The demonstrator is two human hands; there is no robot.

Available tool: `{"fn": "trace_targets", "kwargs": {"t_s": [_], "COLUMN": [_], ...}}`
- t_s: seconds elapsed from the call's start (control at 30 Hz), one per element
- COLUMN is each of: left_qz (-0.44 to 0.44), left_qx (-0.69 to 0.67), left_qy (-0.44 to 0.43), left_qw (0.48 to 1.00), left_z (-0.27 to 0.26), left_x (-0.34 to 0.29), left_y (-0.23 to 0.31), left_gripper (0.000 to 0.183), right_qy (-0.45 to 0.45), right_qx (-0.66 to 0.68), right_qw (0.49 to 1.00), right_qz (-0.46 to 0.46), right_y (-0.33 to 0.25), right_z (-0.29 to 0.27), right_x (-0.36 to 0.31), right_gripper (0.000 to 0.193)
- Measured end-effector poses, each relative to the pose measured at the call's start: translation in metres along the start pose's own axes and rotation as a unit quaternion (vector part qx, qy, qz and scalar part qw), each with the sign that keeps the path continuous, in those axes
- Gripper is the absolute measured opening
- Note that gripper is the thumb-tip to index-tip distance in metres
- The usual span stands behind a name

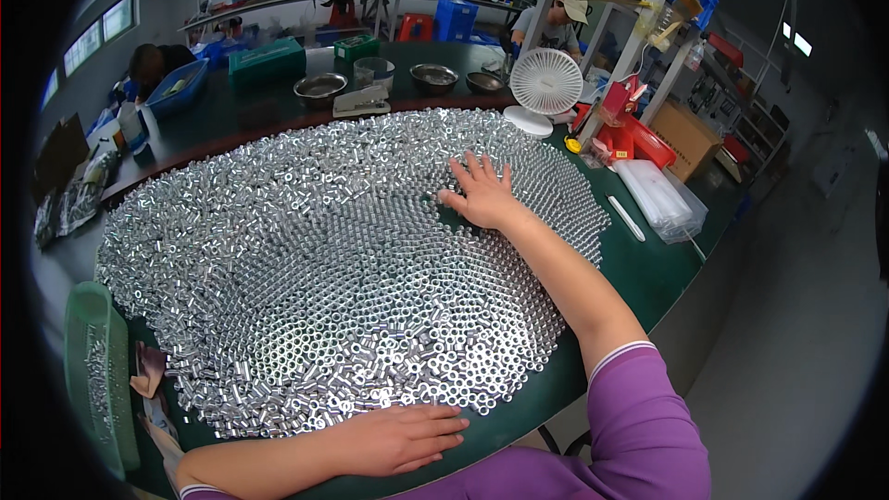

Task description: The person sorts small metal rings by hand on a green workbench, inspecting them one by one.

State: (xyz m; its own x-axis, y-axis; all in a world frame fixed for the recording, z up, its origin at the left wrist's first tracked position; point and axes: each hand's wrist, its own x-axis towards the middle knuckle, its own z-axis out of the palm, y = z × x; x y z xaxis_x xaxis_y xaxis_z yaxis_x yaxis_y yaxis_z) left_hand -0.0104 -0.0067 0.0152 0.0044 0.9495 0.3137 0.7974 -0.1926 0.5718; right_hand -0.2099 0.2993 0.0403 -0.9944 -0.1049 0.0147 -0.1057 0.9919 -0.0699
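Small hollow metal cylinders point(306, 259), shiny and silvery, cover most of the green table point(662, 264). Through the middle and right they stand on end, packed side by side; at the far and left edges and near the front many lie jumbled. My right hand point(482, 194) reaches far into the spread, fingers apart, with a small patch of green tabletop showing beside the palm. It touches the cylinders there, and no single piece shows in its grasp. My left hand point(400, 440) lies flat along the near edge of the spread, fingers stretched out beside the cylinders.
A green bin point(93, 370) holding small metal pieces stands at the left. Metal bowls point(433, 79), a white fan point(546, 83) and a stapler-like device point(361, 102) line the far side. Plastic bags point(657, 199) and a white pen-like stick point(626, 218) lie right. Other people sit beyond.
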Motion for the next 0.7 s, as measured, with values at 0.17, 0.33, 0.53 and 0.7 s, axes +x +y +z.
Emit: {"fn": "trace_targets", "kwargs": {"t_s": [0.17, 0.33, 0.53, 0.7], "left_qz": [-0.018, -0.005, -0.007, -0.008], "left_qx": [0.001, -0.003, -0.001, -0.008], "left_qy": [-0.02, -0.013, -0.005, -0.01], "left_qw": [1.0, 1.0, 1.0, 1.0], "left_z": [-0.003, -0.005, -0.001, -0.002], "left_x": [0.001, 0.0, -0.001, 0.003], "left_y": [0.004, 0.006, 0.002, 0.003], "left_gripper": [0.035, 0.035, 0.037, 0.037], "right_qy": [-0.036, -0.06, -0.071, -0.031], "right_qx": [0.069, 0.048, 0.041, 0.06], "right_qw": [0.996, 0.996, 0.997, 0.998], "right_qz": [0.044, -0.046, -0.012, -0.013], "right_y": [0.005, -0.029, -0.034, -0.019], "right_z": [0.009, 0.001, 0.008, 0.007], "right_x": [-0.008, -0.004, -0.018, -0.004], "right_gripper": [0.087, 0.087, 0.092, 0.093]}}
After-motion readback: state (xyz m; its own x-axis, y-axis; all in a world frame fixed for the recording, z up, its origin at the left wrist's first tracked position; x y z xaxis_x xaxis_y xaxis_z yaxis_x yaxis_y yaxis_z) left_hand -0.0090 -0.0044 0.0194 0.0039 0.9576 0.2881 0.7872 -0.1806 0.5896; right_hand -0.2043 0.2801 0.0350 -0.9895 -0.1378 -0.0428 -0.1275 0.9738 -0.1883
